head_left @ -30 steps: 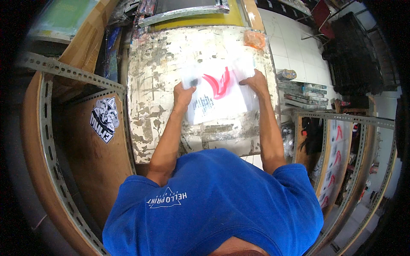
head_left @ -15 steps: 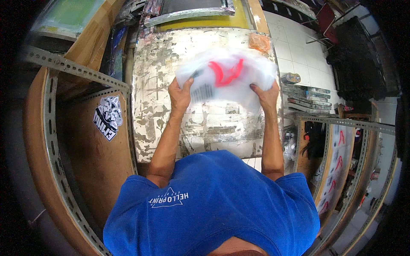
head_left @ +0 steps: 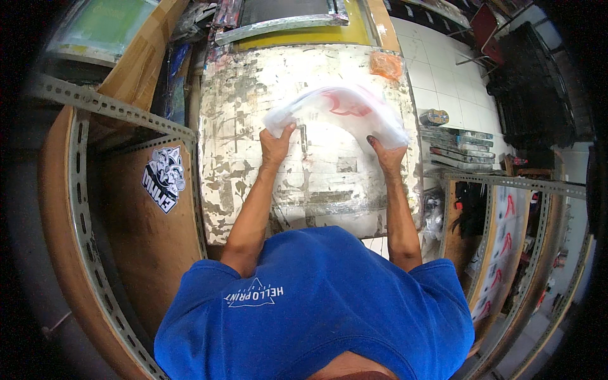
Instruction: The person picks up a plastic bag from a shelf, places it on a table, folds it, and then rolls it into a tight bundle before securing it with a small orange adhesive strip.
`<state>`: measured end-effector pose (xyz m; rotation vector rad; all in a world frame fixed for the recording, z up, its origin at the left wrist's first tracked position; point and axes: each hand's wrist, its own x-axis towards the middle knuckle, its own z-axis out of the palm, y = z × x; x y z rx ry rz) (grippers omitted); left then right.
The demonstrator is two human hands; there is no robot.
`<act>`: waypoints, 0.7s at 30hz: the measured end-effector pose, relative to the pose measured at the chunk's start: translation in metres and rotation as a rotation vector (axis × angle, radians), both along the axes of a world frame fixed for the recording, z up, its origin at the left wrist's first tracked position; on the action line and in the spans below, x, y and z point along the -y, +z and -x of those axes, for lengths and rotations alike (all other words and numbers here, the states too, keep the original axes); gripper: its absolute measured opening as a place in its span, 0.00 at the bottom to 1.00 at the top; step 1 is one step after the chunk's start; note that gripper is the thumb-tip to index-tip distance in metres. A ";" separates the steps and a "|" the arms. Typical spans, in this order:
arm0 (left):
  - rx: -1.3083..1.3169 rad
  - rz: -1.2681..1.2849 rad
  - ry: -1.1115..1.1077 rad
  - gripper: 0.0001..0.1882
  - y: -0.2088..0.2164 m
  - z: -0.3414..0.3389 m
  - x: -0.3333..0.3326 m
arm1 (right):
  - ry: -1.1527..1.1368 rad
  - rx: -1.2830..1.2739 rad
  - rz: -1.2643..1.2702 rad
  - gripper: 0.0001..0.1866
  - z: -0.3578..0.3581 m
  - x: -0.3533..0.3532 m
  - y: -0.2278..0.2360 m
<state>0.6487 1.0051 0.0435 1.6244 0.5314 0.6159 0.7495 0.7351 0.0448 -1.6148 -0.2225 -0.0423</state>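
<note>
My hands hold a bundle of translucent, whitish plastic sheets (head_left: pixel 345 104) with a red print, over the worn white worktable (head_left: pixel 329 187). The bundle is bowed into an arch, its middle bulging toward the far side of the table. My left hand (head_left: pixel 275 145) grips the left end, thumb on the near side. At the right end my right hand (head_left: pixel 388 157) does likewise, with a dark stain on the thumb. The fingers of both hands are mostly hidden behind the sheets. How many sheets there are cannot be made out.
An orange plastic packet (head_left: pixel 386 66) lies at the table's far right corner. Behind it rest framed screens (head_left: pixel 282 30). A metal-edged wooden rack (head_left: pixel 158 215) stands close on my left, another (head_left: pixel 487 253) on my right. A tin can (head_left: pixel 434 117) stands beyond the table's right edge.
The sheets have gone from spread and blurred to sharply bowed, their red print now seen at a flatter angle. Both hands have shifted slightly toward me, and the left one slightly rightward.
</note>
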 end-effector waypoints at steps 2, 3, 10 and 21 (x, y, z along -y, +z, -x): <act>-0.055 0.038 -0.010 0.18 -0.002 -0.001 -0.001 | -0.061 0.016 0.025 0.27 -0.002 -0.004 -0.001; -0.048 0.029 0.007 0.16 -0.003 -0.004 -0.001 | -0.091 0.037 0.030 0.26 -0.005 -0.006 0.000; -0.299 0.048 -0.154 0.13 0.022 -0.042 -0.024 | 0.071 -0.211 0.256 0.20 -0.060 -0.003 0.067; -0.614 -0.540 -0.097 0.34 0.017 -0.051 -0.009 | 0.175 -0.558 0.426 0.17 -0.118 0.009 0.008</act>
